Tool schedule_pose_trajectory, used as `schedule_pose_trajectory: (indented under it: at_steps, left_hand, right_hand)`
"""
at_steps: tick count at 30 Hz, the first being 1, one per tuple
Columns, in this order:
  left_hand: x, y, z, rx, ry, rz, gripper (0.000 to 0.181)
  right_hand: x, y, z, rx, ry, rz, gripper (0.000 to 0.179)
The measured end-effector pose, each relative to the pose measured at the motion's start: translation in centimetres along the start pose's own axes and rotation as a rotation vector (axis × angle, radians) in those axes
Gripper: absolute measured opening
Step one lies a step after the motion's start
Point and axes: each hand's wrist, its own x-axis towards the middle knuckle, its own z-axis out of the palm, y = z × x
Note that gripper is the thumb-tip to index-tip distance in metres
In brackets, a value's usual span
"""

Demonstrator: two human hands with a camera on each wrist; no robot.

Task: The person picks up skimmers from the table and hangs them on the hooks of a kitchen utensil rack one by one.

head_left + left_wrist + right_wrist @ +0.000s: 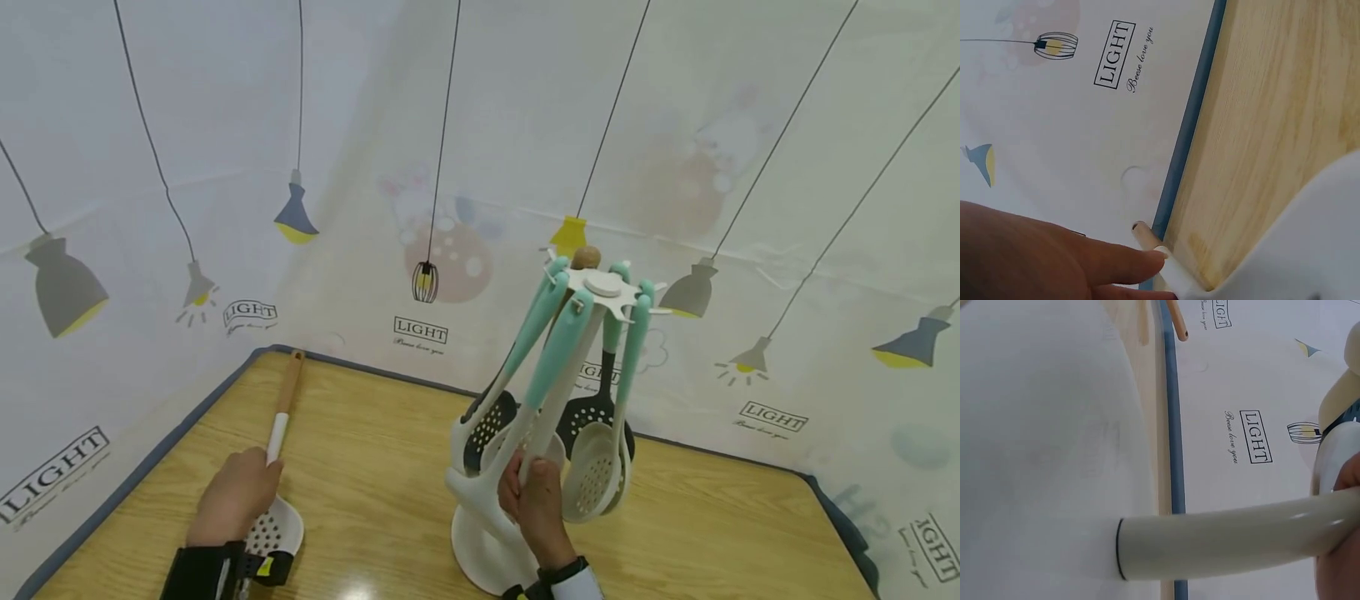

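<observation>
My left hand grips a white slotted spatula by the lower part of its shaft. Its wooden end points to the far edge, and the holed head shows partly below the hand. In the left wrist view a white, blurred surface fills the lower right. My right hand has its fingers curled round the white pole of a utensil stand, above the round base. Teal-handled utensils hang from its hooked top, among them a black slotted utensil and a pale perforated spoon.
A wood-grain table has a blue-grey edge at the back. Behind it hangs a white cloth printed with lamps and lettering. A brown wooden knob or handle end shows at the top of the stand.
</observation>
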Motion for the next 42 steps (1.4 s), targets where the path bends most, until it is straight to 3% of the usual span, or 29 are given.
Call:
schedule_pose_trajectory:
  at_steps: [5,10,18,24,27,36,42]
  left_hand:
    - [0.3,-0.4,0.0,-0.018,-0.005,-0.018,0.032]
    - [0.5,-0.4,0.2,-0.030,-0.007,-0.027,0.034]
    - [0.6,-0.2,0.5,-0.023,0.006,-0.021,0.034]
    - [0.4,-0.2,0.5,-0.022,0.004,-0.020,0.032]
    - [0.4,-0.1,0.3,-0.012,0.006,-0.018,0.031]
    - [0.2,-0.1,0.4,-0.028,0.022,0.006,0.031]
    - [-0.1,-0.2,0.6,-0.032,0.029,0.022,0.034]
  right_hand:
    - [0.1,0.0,0.6,-0.060,0.078,-0.064,0.061]
    - [0.0,0.2,1.2,-0.017,0.116,-0.128,0.058]
    - [-0.2,0.2,2.1,-0.107,0.239,-0.115,0.057]
    - [0.0,0.3,2.5,0.058,0.274,-0.188,0.056]
    - [0.1,0.4,2.7,0.086,0.294,-0.218,0.056]
    - [0.2,0.5,3.4,-0.137,0.482,-0.250,0.061]
    - [0.2,0.6,3.6,-0.056,0.570,-0.289,0.060]
